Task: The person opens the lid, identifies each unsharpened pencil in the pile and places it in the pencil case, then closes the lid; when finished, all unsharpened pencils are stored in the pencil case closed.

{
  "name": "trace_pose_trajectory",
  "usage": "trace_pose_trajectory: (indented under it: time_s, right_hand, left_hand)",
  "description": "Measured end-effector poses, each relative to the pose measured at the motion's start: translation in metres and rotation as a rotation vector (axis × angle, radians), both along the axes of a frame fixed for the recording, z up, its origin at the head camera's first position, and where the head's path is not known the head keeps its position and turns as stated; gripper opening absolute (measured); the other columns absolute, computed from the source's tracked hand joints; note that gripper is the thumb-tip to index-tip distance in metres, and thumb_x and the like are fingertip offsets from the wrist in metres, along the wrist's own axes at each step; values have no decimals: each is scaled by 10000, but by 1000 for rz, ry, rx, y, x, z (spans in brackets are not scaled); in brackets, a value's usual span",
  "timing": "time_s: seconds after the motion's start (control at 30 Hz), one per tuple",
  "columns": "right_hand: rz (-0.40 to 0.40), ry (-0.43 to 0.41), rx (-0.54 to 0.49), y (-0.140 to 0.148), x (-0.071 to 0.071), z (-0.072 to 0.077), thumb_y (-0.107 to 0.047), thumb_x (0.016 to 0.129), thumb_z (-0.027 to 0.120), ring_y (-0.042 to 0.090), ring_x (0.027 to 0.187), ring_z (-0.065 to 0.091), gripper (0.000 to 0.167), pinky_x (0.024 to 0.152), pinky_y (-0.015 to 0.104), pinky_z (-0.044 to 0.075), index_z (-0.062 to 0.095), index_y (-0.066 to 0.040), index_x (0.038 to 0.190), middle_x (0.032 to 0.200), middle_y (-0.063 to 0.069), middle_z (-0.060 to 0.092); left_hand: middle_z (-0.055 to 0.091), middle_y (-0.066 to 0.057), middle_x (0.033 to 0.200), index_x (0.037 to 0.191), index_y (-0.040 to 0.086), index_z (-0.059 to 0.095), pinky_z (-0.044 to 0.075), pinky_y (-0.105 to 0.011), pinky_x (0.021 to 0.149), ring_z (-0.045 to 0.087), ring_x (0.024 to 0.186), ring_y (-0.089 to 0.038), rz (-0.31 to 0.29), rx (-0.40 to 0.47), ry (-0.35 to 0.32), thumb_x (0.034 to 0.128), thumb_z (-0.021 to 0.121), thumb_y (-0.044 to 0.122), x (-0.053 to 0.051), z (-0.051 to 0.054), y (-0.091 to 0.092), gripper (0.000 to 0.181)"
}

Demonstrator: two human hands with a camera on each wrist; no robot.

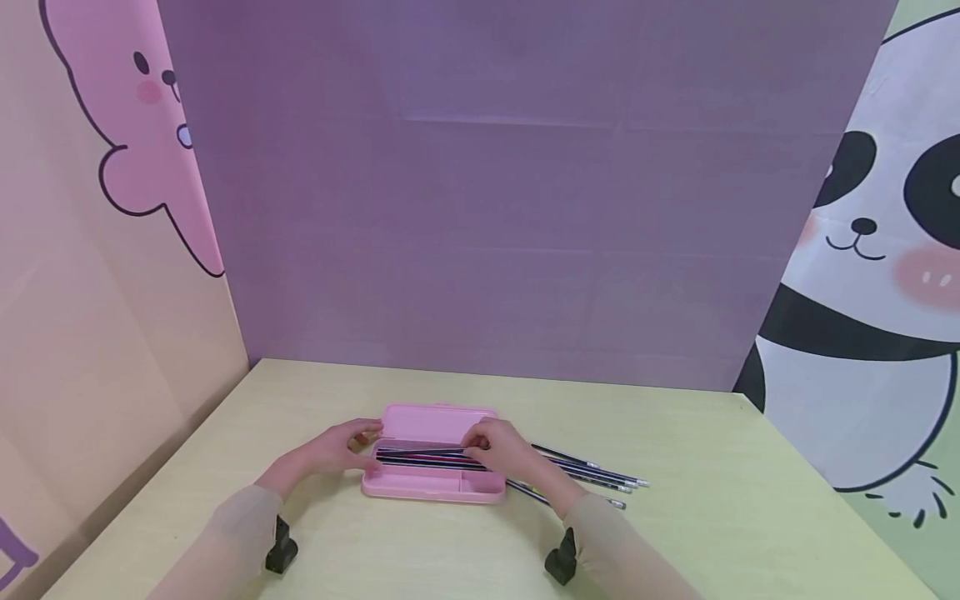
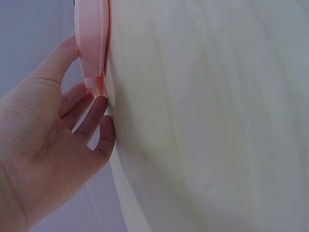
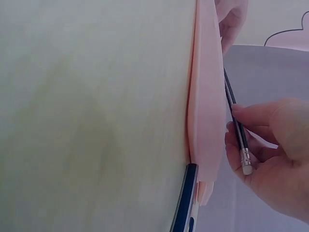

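Note:
A pink pencil case [image 1: 416,483] lies on the table with its lid [image 1: 435,423] folded back. Several dark striped pencils [image 1: 420,460] rest inside. My left hand [image 1: 337,447] is at the case's left end, its thumb touching the end of the case and its loosely curved fingers beside the lid. Between thumb and fingers, my right hand [image 1: 504,450] pinches a dark pencil [image 3: 241,137] over the right part of the case. This pencil has a metal band and a white eraser at its near end in the right wrist view.
Several more pencils [image 1: 600,475] lie spread on the table right of the case, partly behind the right forearm. The pale wooden table [image 1: 420,550] meets a purple backdrop [image 1: 480,208] at its far edge. Cartoon-printed panels stand at both sides.

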State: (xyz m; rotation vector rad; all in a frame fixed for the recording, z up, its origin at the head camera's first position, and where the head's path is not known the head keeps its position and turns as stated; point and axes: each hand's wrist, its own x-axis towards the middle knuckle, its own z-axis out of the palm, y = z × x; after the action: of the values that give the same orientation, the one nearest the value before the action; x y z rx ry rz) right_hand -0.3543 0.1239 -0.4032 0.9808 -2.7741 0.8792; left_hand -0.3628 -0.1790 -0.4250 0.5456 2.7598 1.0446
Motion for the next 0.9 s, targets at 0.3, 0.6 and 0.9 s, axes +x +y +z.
trace_pose_trajectory:
  time_s: [0.3, 0.6, 0.9]
  right_hand:
    - [-33, -62, 15, -2, -5, -1, -68, 848, 670, 99, 714, 535, 42, 644, 201, 476, 678, -31, 868, 786, 10, 616]
    - [-18, -74, 24, -4, -7, -3, -66, 844, 675, 96, 714, 536, 56, 628, 193, 474, 678, -12, 858, 773, 6, 601]
    - [-24, -58, 30, -3, -9, -3, -75, 842, 679, 95, 717, 542, 41, 640, 195, 482, 686, -38, 861, 786, 10, 626]
  left_hand:
    - [509, -118, 1343, 1387, 94, 444, 461, -458, 955, 512, 1112, -267, -8, 2, 6, 773, 766, 300, -1, -1, -1, 723]
    - [501, -128, 1354, 1388, 86, 442, 444, -481, 972, 507, 1117, -274, -6, -1, 5, 774, 764, 310, 0, 0, 1, 728]
    - [504, -129, 1355, 1390, 86, 440, 442, -482, 978, 512, 1126, -280, -9, -4, 11, 777, 761, 310, 0, 0, 1, 727]
